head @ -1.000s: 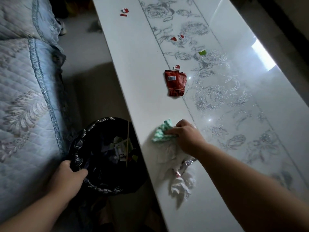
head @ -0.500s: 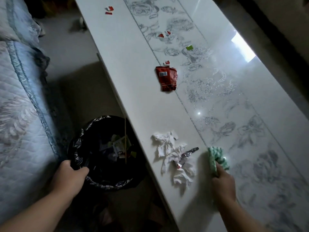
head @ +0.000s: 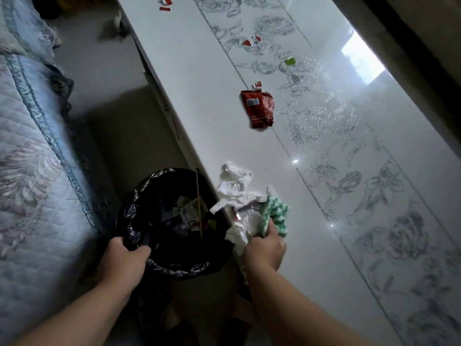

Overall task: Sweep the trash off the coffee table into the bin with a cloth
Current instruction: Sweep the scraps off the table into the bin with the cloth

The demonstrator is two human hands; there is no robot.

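**Cloth at the table edge, trash heaped over the bin**

Nearest, the left hand [head: 122, 258] curls its fingers over the near rim of the black-lined bin [head: 174, 267]. The bin stands on the floor against the long edge of the coffee table [head: 199, 96]. Just right of it, the right hand [head: 264, 248] grips the green-and-white cloth [head: 274, 213] in a fist at that edge. The bunched cloth sticks up out of the fist, its long axis pointing away from the person along the table. Crumpled white tissues [head: 234, 186] touch the cloth's left side and partly overhang the bin. Farther along, a red wrapper [head: 259, 108] lies flat, lengthwise with the table. A small red scrap [head: 257, 84] sits just beyond it, then a green scrap [head: 289, 61] and more red scraps [head: 252, 41].
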